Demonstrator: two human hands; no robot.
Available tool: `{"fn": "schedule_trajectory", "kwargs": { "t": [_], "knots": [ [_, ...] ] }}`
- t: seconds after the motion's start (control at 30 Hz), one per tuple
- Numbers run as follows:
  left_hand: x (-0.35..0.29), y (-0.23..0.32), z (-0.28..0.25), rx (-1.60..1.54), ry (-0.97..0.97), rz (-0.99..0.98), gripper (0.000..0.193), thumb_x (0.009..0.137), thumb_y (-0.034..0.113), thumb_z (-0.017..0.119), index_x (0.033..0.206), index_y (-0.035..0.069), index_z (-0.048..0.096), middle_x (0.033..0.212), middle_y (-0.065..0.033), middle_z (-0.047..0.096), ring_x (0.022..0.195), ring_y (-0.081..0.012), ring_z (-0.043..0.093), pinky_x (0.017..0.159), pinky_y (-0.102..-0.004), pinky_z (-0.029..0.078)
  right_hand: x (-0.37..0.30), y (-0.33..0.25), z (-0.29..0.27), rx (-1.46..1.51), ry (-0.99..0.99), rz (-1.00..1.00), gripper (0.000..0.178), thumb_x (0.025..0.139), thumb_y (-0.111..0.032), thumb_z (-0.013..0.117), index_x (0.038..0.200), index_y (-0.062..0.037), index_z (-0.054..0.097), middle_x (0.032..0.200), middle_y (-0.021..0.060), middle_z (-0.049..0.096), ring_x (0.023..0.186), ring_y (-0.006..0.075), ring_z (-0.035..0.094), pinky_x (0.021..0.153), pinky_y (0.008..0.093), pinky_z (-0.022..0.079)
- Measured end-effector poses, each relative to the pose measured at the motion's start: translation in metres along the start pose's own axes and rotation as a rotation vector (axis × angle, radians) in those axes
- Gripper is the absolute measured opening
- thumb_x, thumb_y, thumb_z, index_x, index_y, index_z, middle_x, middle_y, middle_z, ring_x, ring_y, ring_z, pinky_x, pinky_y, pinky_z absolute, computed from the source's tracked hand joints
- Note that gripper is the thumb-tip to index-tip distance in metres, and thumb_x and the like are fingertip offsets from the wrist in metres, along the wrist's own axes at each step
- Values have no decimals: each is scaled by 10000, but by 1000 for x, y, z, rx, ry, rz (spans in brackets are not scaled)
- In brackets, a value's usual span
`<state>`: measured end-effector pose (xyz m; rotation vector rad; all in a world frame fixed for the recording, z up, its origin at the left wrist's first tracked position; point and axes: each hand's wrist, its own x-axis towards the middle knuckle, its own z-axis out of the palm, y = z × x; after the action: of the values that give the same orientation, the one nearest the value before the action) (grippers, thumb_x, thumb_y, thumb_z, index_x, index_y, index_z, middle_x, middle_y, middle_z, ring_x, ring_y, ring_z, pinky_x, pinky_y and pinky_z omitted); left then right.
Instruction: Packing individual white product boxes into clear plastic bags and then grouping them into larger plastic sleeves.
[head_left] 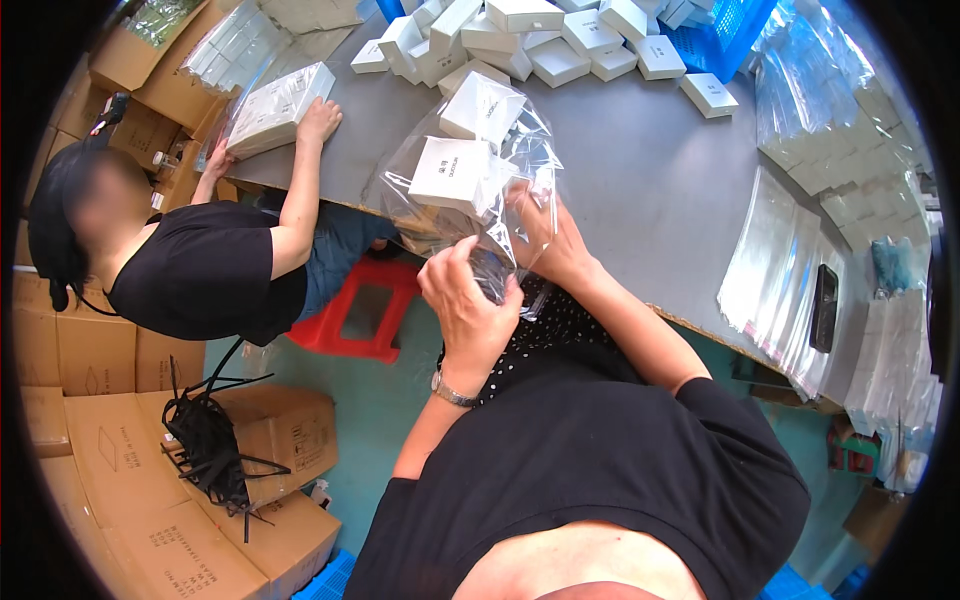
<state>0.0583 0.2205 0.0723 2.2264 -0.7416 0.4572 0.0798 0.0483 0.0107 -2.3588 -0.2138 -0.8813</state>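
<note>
A clear plastic bag (540, 150) hangs over the table's front edge with two small white boxes in it. The nearer white box (450, 173) lies flat with dark print upward; the farther white box (482, 108) sits just behind it. My left hand (466, 305) has its fingers curled on the gathered near edge of the bag. My right hand (548, 232) is at the bag's right side, its fingers bent and seen partly through the plastic, next to the nearer box. Whether those fingers are inside or outside the film is hard to make out.
Loose white boxes (558, 62) are heaped at the table's back, by a blue crate (720, 45). Flat clear bags (768, 250) and a dark phone-like object (824, 308) lie right. At left, a co-worker (200, 250) handles a wrapped pack (282, 108), near a red stool (390, 312) and cartons (120, 440).
</note>
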Motion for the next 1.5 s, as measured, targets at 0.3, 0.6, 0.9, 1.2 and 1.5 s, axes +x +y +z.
{"fn": "schedule_trajectory", "kwargs": {
  "t": [0.3,0.6,0.9,1.2,1.5],
  "knots": [
    [-51,-37,12,-394,-28,-309,422,783,-128,553,1175,23,587,1181,-132,474,857,-173,548,582,-232,473,-28,-16,-42,-537,-291,220,690,860,-414,652,1418,-45,481,1336,246,558,1069,372,574,958,417,471],
    [-49,-9,-20,-415,70,-194,349,786,-118,562,1096,29,625,1135,-101,499,803,-148,546,664,-261,490,-31,-12,-81,-458,-207,507,808,820,-326,701,1486,-40,345,1090,221,641,842,378,664,779,437,548],
    [-41,1,-18,-451,32,-159,330,788,-119,588,1085,22,619,1069,-99,536,747,-149,553,648,-267,497,-30,-21,-42,28,-352,-155,293,767,-96,656,1051,-48,604,1022,168,640,987,343,622,898,439,490],
    [-47,1,-16,-421,-8,-144,340,757,-120,591,1058,33,627,989,-103,570,717,-183,568,664,-311,497,6,-18,9,47,-388,-306,543,774,-117,626,1311,-154,547,850,104,618,780,300,668,653,409,535],
    [-40,7,-10,-398,-39,-131,334,749,-119,593,1031,46,660,985,-102,574,719,-191,576,655,-295,497,58,-20,9,-158,-688,125,250,842,-172,587,1066,-62,608,808,155,698,709,336,688,578,450,545]
  ]
}}
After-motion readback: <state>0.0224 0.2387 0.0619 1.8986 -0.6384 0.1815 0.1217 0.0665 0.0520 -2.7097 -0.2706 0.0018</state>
